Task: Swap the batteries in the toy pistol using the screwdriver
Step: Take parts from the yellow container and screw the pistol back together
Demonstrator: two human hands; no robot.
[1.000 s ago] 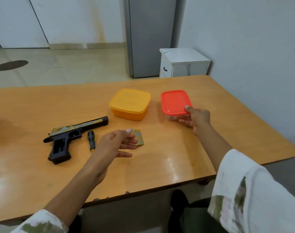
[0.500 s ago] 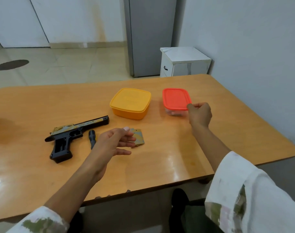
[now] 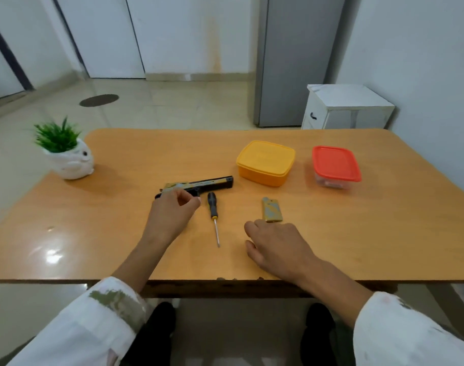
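The black and gold toy pistol point(image 3: 212, 184) lies on its side in the middle of the wooden table point(image 3: 120, 220). My left hand point(image 3: 172, 212) is on its rear, fingers curled over the handle, which it hides. Just right of that hand lies the screwdriver point(image 3: 214, 215), black handle away from me and tip toward me. The gold battery cover point(image 3: 272, 213) lies loose to the right. My right hand point(image 3: 275, 247) rests palm down on the table just before the cover, holding nothing. No batteries show.
A yellow lidded box point(image 3: 265, 162) and a clear box with a red lid point(image 3: 336, 165) stand at the back right. A white rabbit pot with a green plant point(image 3: 68, 157) sits at the far left corner. The table's front edge is below my wrists.
My right hand let go of the red-lidded box and came back to the table by the cover. My left hand moved left onto the pistol. My view turned left and the plant came into sight.
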